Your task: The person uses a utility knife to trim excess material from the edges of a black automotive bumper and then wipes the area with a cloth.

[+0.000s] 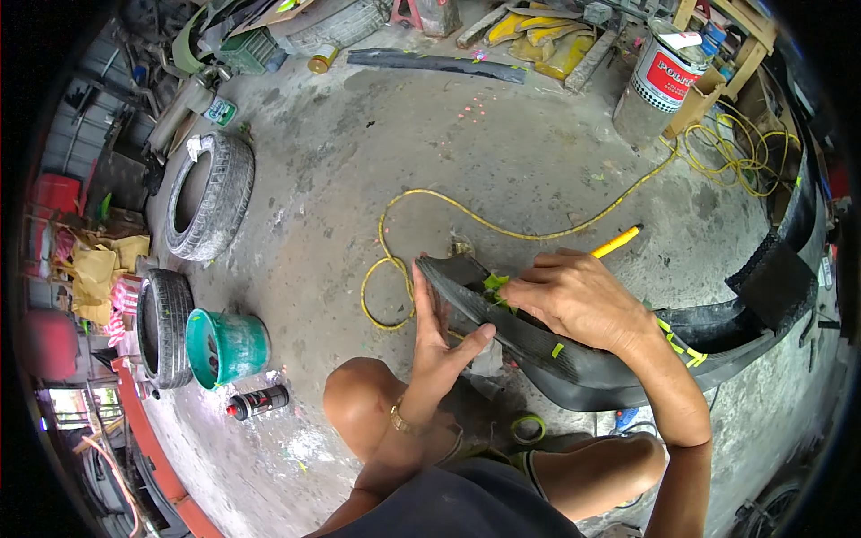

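Note:
A long black car bumper (583, 372) lies across in front of my knees, its narrow end raised toward the left. My left hand (439, 345) holds that end, with the thumb on the near side and the fingers stretched along the tip. My right hand (574, 300) is closed around a slim yellow tool (617, 241) with a black end; its working tip is hidden. The right fingertips are at a crumpled piece of yellow-green tape (495, 285) on the bumper's edge. More tape strips (691, 354) stick to the bumper farther right.
A roll of green tape (527, 429) lies between my feet. A yellow hose (502, 231) loops over the concrete floor beyond the bumper. On the left are a green bucket (242, 345), a spray can (258, 402) and two tyres (229, 193). A large tin (659, 85) stands far right.

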Tool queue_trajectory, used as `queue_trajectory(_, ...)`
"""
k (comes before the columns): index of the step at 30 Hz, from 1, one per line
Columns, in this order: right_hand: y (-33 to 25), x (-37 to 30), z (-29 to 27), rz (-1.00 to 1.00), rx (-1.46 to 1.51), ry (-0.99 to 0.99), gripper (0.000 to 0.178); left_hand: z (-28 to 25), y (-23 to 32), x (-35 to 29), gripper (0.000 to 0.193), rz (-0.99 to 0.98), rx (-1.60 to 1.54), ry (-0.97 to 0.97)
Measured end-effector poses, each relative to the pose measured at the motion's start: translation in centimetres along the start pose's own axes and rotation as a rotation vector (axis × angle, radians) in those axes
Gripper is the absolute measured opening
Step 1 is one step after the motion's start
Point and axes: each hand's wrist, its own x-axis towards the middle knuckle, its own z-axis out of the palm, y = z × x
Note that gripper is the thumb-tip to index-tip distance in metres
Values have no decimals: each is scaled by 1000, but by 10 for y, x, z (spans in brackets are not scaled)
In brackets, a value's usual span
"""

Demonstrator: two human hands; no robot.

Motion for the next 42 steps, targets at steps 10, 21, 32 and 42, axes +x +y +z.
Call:
queue_trajectory(10, -1, -4, 3, -129, -245, 94, 26, 0, -3, 1, 122, -27, -43, -5)
queue_trajectory(21, -1, -9, 11, -158, -308, 176, 33, 0, -3, 2, 122, -13, -16, 16)
queue_trajectory(32, -2, -7, 11, -164, -316, 159, 30, 0, -4, 3, 122, -3, 9, 12)
queue_trajectory(42, -16, -6, 15, -185, -498, 192, 22, -1, -3, 6, 137, 69, 98, -72)
